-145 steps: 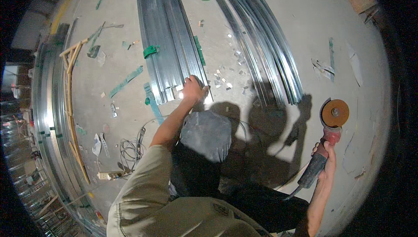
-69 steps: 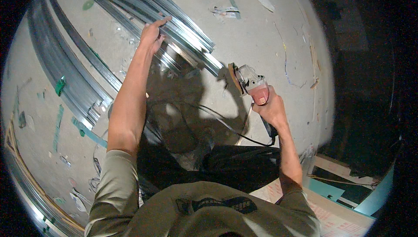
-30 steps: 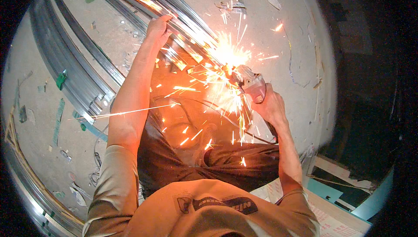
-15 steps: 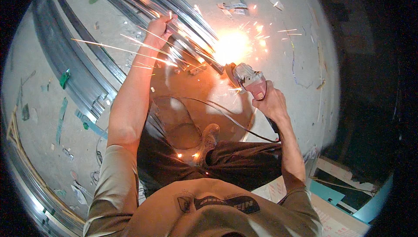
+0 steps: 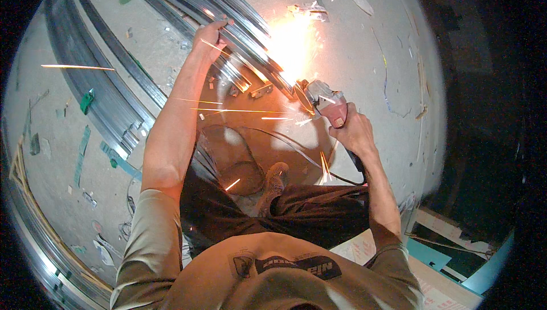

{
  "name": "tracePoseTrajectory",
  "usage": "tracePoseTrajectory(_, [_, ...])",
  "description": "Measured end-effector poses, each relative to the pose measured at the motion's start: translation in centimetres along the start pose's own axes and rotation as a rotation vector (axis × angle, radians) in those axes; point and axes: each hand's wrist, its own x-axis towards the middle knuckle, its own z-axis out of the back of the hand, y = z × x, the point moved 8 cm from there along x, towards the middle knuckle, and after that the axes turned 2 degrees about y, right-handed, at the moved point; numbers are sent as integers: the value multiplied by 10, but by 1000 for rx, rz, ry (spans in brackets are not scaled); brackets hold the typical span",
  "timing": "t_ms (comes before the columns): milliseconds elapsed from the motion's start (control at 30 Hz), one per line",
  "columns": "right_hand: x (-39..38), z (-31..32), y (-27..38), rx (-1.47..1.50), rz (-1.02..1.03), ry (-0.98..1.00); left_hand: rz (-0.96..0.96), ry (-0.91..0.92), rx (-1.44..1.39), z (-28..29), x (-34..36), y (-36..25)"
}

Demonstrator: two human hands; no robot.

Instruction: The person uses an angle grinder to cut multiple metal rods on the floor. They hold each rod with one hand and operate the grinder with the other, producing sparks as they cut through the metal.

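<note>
My left hand point(image 5: 209, 41), fingers curled, grips a long silver metal channel point(image 5: 250, 54) within a bundle of similar strips running from the upper left. My right hand point(image 5: 353, 133) is wrapped round an angle grinder point(image 5: 331, 108) with a red body and silver guard. Its tan disc point(image 5: 305, 101) meets the channel's near end, where a bright burst of sparks point(image 5: 290, 45) whites out part of the floor and strip ends; the exact contact is hard to make out. Streaks of sparks fly leftward across my forearm.
A wide stack of grey metal channels point(image 5: 88, 91) lies at left, beyond it wooden battens point(image 5: 20, 162) and more strips. Scraps and green tape litter the floor. The grinder's black cable point(image 5: 273, 137) loops over my shoe point(image 5: 273, 185). Boards point(image 5: 427, 276) lie at lower right beside a dark area.
Since the oldest frame my left hand has gone from the grey stack to the right-hand strips and the grinder has come onto a channel end. Sparks appeared; their glow has shifted slightly up lately.
</note>
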Motion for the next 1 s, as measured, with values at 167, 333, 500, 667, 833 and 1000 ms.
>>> tracePoseTrajectory(167, [1,1,4,-6,15,-24,36,24,70,-10,-9,-2])
tracePoseTrajectory(333, [1,1,3,-15,12,-29,42,-35,43,-15,-17,-5])
tracePoseTrajectory(500, [-2,3,5,-34,9,-50,39,-3,58,-22,-23,-6])
tracePoseTrajectory(667, [-4,5,7,-56,19,-67,23,-21,49,-24,-29,-7])
tracePoseTrajectory(833, [-6,6,8,-62,-7,-48,36,-43,40,-24,-32,-8])
tracePoseTrajectory(1000, [-9,8,9,-60,9,-48,49,-59,45,-23,-32,-7])
